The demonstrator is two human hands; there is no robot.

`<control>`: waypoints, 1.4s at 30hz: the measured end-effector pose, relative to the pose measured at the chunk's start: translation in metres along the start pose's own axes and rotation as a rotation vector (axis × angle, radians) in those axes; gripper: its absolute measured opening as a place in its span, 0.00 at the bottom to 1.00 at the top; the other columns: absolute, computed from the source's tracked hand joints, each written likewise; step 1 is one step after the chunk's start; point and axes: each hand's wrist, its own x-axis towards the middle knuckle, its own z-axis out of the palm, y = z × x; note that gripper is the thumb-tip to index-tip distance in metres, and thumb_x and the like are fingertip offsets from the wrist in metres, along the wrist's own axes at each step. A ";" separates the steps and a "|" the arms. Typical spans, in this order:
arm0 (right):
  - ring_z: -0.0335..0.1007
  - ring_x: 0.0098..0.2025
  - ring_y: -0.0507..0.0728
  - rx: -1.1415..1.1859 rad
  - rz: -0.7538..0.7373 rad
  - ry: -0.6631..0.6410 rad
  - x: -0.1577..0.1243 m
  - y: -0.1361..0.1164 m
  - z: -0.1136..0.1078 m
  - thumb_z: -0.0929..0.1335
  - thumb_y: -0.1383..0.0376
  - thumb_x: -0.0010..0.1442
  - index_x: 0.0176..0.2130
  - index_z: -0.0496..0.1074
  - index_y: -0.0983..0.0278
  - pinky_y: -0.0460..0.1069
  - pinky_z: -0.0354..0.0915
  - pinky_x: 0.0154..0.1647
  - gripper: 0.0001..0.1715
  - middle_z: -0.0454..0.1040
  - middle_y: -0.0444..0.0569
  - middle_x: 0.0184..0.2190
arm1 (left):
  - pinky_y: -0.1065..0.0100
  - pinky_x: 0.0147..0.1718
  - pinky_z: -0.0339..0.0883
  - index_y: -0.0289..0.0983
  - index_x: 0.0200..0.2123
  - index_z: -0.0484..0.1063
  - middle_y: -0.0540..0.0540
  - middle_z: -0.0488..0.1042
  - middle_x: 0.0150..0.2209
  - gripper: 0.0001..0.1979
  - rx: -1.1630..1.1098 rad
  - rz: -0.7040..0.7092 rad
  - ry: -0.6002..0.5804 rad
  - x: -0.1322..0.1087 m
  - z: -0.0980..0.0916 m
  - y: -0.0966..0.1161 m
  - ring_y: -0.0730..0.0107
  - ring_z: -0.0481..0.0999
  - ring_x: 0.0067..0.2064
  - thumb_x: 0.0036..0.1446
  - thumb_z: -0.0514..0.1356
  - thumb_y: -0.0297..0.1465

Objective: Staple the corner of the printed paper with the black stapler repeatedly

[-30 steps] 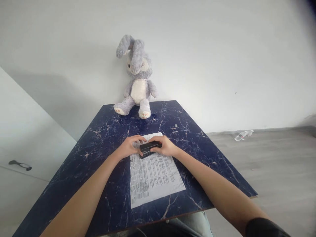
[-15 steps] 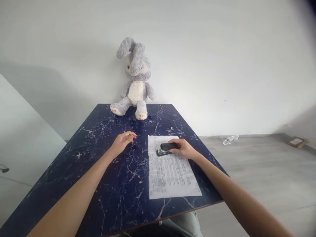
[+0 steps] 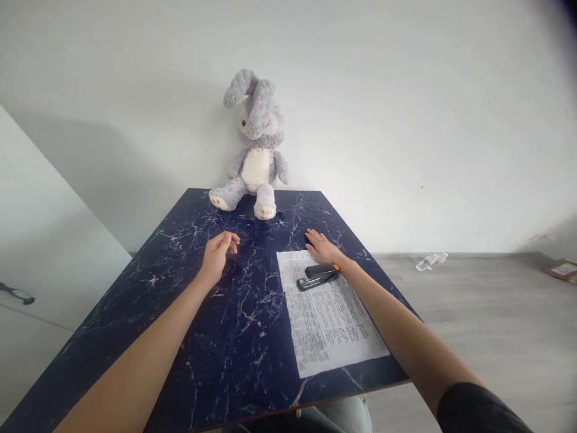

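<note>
My right hand lies flat on the table past the top edge of a printed paper sheet, fingers stretched out and holding nothing visible. Under its wrist side, a black stapler with an orange end rests on the sheet, touching or very near the wrist. To the left, my left hand hovers at or just above the tabletop, fingers curled in toward the thumb. Whatever may be inside those fingers is hidden.
A grey plush rabbit sits at the table's far end against the white wall. The dark blue marbled table drops off to the floor on the right, where a crumpled clear plastic item and a brown package lie.
My right hand has let go of the stapler and reached forward, now over the spot where a small pale bit lay. The sheet has turned slightly. My left hand has tilted more upright.
</note>
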 end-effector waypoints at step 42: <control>0.74 0.49 0.59 0.406 -0.239 0.298 0.003 -0.120 -0.024 0.60 0.59 0.74 0.50 0.76 0.63 0.54 0.68 0.54 0.19 0.79 0.54 0.48 | 0.53 0.52 0.64 0.43 0.56 0.75 0.41 0.74 0.52 0.17 0.910 0.286 -0.557 -0.023 0.021 0.002 0.54 0.72 0.52 0.66 0.61 0.38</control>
